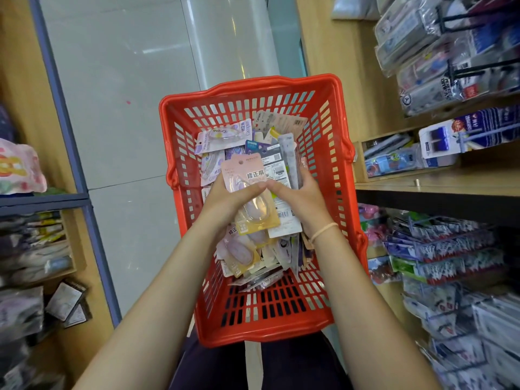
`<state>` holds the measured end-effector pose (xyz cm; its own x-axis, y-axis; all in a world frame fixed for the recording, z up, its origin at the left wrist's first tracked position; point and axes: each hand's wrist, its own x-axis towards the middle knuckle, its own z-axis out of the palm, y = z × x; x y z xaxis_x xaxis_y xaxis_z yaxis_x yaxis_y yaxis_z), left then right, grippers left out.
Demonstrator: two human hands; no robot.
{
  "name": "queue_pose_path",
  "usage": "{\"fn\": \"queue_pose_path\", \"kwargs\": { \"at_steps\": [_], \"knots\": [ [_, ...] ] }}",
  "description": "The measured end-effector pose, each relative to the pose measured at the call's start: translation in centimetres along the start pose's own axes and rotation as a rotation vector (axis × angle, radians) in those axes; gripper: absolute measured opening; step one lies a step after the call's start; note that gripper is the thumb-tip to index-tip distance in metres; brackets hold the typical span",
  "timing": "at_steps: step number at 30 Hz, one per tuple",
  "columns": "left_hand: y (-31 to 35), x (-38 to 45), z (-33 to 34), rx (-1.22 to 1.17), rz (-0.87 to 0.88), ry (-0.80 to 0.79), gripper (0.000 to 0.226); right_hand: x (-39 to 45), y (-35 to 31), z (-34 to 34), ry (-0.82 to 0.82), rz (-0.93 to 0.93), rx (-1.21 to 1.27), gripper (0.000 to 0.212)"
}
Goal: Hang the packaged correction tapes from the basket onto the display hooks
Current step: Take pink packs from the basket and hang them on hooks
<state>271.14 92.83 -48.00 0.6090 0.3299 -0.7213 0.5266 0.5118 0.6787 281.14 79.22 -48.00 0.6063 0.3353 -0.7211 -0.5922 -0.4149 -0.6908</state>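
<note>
Both hands, left hand (pixel 225 201) and right hand (pixel 298 198), grip correction-tape packs (pixel 247 190) above the well-stocked red basket (pixel 253 88); apparently none is hung yet on the display hooks (pixel 475 67).

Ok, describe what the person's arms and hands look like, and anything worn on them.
Both forearms are bare, with no sleeves in view. The right hand has a thin, pale elastic band around its wrist. The left hand wears nothing. No gloves, rings or watch are visible.

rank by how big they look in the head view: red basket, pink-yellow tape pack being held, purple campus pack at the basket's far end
1. red basket
2. pink-yellow pack and purple Campus pack: look alike in size; the held one is nearer the camera, so unranked.
</note>
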Motion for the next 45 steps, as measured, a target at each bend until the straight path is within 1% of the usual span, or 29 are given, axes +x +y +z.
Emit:
{"fn": "queue_pose_path", "kwargs": {
  "at_steps": [1, 3, 5, 7, 9, 12, 15, 18, 19, 20, 22, 24, 26, 28, 31, 33, 35, 38, 42, 45],
  "knots": [
    [-0.1, -0.5, -0.1, -0.010, -0.009, -0.019, 0.061, -0.5, 0.0, -0.1, -0.022, 0.002, 0.030, 0.056],
    [-0.4, -1.7, -0.3, -0.041, -0.022, -0.059, 0.073, -1.7, 0.0, -0.2, -0.053, 0.012, 0.058, 0.055],
    [-0.6, -3.0, -0.3, -0.075, -0.036, -0.075, 0.081, -3.0, -0.1, -0.3, -0.079, 0.017, 0.087, 0.049],
    [-0.5, -4.3, -0.4, -0.111, -0.046, -0.079, 0.076, -4.8, -0.6, -0.5, -0.086, 0.031, 0.137, 0.039],
    [-0.1, -5.8, -0.5, -0.151, -0.064, -0.085, 0.074, -6.8, -1.2, -0.7, -0.085, 0.045, 0.165, 0.034],
    [1.1, -7.9, -0.4, -0.197, -0.081, -0.112, 0.082, -9.5, -2.5, -0.9, -0.087, 0.036, 0.203, 0.031],
    [2.8, -10.5, -0.2, -0.261, -0.082, -0.140, 0.082, -12.7, -4.6, -1.4, -0.080, 0.011, 0.211, 0.035],
    [4.2, -12.4, -0.4, -0.323, -0.098, -0.158, 0.092, -15.8, -6.7, -2.1, -0.092, -0.013, 0.186, 0.050],
    [4.7, -13.0, -0.5, -0.328, -0.089, -0.166, 0.092, -16.7, -7.3, -2.3, -0.102, -0.016, 0.201, 0.056],
    [5.2, -13.7, -0.4, -0.319, -0.068, -0.179, 0.088, -17.7, -7.9, -2.4, -0.119, -0.020, 0.243, 0.058],
    [6.6, -15.5, 0.0, -0.273, -0.014, -0.198, 0.076, -19.5, -8.7, -2.2, -0.160, -0.042, 0.342, 0.047],
    [7.8, -17.0, 0.4, -0.207, 0.042, -0.176, 0.059, -21.0, -9.0, -1.5, -0.153, -0.062, 0.390, 0.037],
    [8.6, -18.1, 0.6, -0.119, 0.102, -0.123, 0.048, -22.0, -8.6, -0.8, -0.113, -0.085, 0.397, 0.041],
    [9.1, -18.9, 0.5, -0.044, 0.144, -0.110, 0.049, -22.9, -8.4, -0.3, -0.072, -0.084, 0.417, 0.045],
    [10.0, -19.7, 0.2, 0.025, 0.185, -0.094, 0.039, -24.2, -8.8, -0.5, -0.039, -0.092, 0.484, 0.047],
    [10.5, -20.3, 0.2, 0.052, 0.218, -0.099, 0.033, -24.8, -9.1, -0.8, -0.019, -0.104, 0.509, 0.040],
    [11.1, -21.0, 0.4, 0.077, 0.236, -0.140, 0.028, -25.1, -9.3, -1.0, 0.002, -0.115, 0.495, 0.035],
    [11.6, -21.6, 0.6, 0.060, 0.205, -0.198, 0.028, -25.7, -9.8, -0.7, 0.019, -0.114, 0.470, 0.034],
    [11.9, -21.7, 0.4, -0.029, 0.125, -0.212, 0.034, -26.2, -10.0, -0.6, 0.035, -0.184, 0.475, 0.043],
    [12.0, -21.5, 0.4, -0.005, 0.140, -0.196, 0.032, -26.5, -10.3, -1.1, 0.050, -0.204, 0.463, 0.036]
  ]
}}
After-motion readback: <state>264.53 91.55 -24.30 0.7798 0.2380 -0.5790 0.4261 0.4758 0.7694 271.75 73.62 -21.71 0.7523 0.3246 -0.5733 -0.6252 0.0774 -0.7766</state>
